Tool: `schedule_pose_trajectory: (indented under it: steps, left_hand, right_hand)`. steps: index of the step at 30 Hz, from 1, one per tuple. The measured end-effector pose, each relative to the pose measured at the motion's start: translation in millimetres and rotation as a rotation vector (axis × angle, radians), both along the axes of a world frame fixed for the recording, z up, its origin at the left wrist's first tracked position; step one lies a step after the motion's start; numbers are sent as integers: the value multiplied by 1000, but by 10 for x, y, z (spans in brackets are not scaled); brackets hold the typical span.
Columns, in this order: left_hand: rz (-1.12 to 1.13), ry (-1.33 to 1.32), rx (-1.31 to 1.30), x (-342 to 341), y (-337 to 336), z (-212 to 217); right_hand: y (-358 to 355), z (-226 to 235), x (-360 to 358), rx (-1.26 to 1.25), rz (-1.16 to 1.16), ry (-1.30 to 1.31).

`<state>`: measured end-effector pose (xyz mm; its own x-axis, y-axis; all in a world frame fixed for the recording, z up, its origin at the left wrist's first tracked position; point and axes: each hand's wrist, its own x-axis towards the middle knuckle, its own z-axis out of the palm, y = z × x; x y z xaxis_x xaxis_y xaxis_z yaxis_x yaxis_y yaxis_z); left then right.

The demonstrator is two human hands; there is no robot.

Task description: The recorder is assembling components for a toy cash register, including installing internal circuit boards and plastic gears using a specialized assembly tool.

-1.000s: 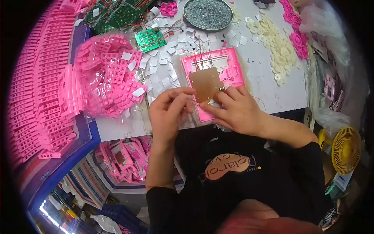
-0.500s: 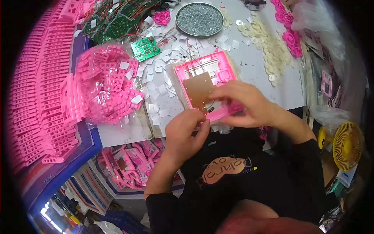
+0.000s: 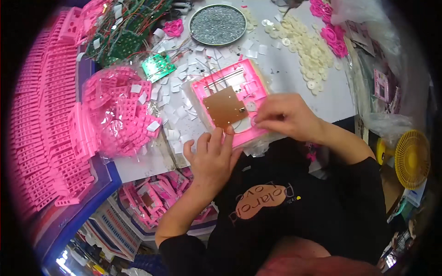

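Housing [image 3: 252, 86] slants, long axis running away and leftward.

Two hands are in view, one left hand [image 3: 212, 154] and one right hand [image 3: 290, 117]. On one tabletop [image 3: 290, 73] there is one open pink casing [image 3: 248, 135], one brown board [image 3: 224, 106] inside it, one round dish [image 3: 218, 45], one separate bright green board [image 3: 158, 67] and one clear bag [image 3: 113, 110] of pink parts. One yellow fan [image 3: 413, 158] stands at the side. The cream discs [image 3: 314, 57] and white paper pieces [image 3: 174, 134] number dozens each, too crowded for an exact count.

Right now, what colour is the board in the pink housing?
The board is brown; head view.
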<state>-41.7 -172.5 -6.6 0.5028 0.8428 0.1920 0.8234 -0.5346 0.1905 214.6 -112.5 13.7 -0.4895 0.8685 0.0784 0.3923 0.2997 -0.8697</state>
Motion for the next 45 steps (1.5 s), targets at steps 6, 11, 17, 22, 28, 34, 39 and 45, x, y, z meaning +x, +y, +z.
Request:
schedule_pose_trajectory:
  steps: [6, 11, 17, 22, 28, 34, 39, 45]
  left_hand:
    - [-86, 17, -125, -3, 223, 306]
    - [-215, -471, -171, 317, 22, -1]
    - [-264, -434, -120, 441, 69, -184]
    - [-318, -336, -90, 470, 121, -109]
    - [-326, -295, -111, 490, 112, -111]
    - [-404, -237, -115, 449, 170, -112]
    - [-437, -234, -114, 439, 206, -114]
    - [-463, -216, -104, 421, 231, -106]
  right_hand:
    - [-301, -265, 265, 213, 36, -78]
    - [-260, -389, 246, 328, 100, 2]
    - [-252, -404, 368, 360, 8, -3]
    - [-298, -380, 439, 344, 70, -99]
    - [-380, -273, 486, -92, -68, -18]
    - [-326, -143, 344, -117, -122, -133]
    - [-99, 63, 299, -349, -56, -213]
    - [-49, 138, 249, -371, 10, -305]
